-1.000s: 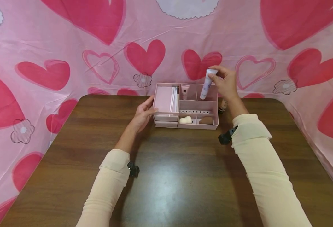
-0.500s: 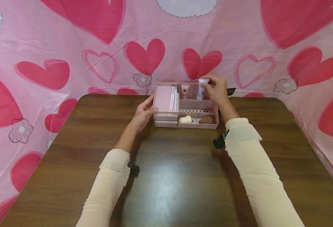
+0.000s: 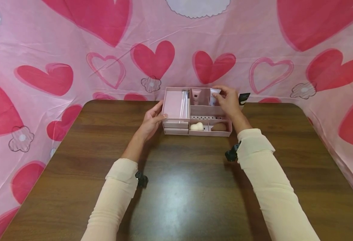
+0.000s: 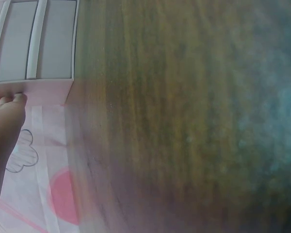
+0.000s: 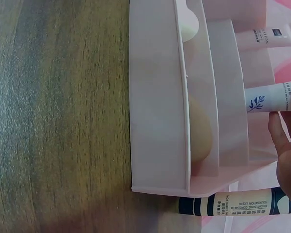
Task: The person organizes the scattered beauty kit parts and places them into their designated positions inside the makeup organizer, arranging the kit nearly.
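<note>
A pink makeup organizer (image 3: 209, 133) stands at the back of the wooden table. My left hand (image 3: 151, 122) holds its left side, fingers along the outer wall and thumb over the top edge. My right hand (image 3: 231, 101) pinches the upper end of a white cosmetic tube (image 5: 267, 99) printed with a purple leaf sprig. The tube's lower end is down in a rear compartment, hidden behind the divider. Beside it, in the rear compartment to the left, stands a small pink tube (image 3: 196, 97).
A beige-and-black concealer tube (image 5: 242, 203) stands beside the organizer's right wall. White brushes (image 3: 184, 104) lie in the left section, above two drawers (image 3: 175, 131). The front compartments hold a cream sponge (image 3: 197, 126) and a brown sponge (image 3: 218, 127). A heart-print cloth (image 3: 110, 40) hangs behind.
My right hand has moved left and down, lowering the white tube from above the organizer into the rear compartment. The left hand has stayed in place.
</note>
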Available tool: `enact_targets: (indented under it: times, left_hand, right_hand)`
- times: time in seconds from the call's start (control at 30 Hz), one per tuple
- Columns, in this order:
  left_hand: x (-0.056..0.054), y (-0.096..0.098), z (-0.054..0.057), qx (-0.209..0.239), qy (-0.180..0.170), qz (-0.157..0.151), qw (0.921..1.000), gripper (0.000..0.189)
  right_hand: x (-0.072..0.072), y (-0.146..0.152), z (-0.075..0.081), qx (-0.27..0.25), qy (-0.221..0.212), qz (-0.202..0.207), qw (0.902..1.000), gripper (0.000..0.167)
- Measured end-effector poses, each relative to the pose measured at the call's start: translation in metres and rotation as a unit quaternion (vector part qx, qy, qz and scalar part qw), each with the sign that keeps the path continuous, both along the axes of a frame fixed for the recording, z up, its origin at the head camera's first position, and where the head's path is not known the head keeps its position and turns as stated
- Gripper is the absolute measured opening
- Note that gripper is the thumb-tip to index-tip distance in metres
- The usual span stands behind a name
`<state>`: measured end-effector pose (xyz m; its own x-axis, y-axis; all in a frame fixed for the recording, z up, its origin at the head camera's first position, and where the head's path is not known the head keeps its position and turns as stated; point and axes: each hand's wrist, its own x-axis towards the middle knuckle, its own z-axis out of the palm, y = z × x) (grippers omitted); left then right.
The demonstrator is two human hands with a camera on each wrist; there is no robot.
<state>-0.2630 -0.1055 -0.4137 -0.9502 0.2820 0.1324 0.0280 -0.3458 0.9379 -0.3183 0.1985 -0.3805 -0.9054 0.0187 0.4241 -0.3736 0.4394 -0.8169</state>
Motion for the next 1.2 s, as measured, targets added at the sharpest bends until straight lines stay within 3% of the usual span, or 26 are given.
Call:
enact_targets:
  times: [0.87, 1.2]
  left_hand:
    - [0.001, -0.001, 0.001, -0.011, -0.003, -0.004, 0.9999, 0.073]
    - [0.002, -0.001, 0.003, -0.011, -0.006, -0.002, 0.9999, 0.072]
  right_hand:
    - [0.007, 0.004, 0.015, 0.025, -0.015, 0.008, 0.9995, 0.031]
    - [0.012, 0.008, 0.026, 0.007, 0.016, 0.021, 0.9996, 0.030]
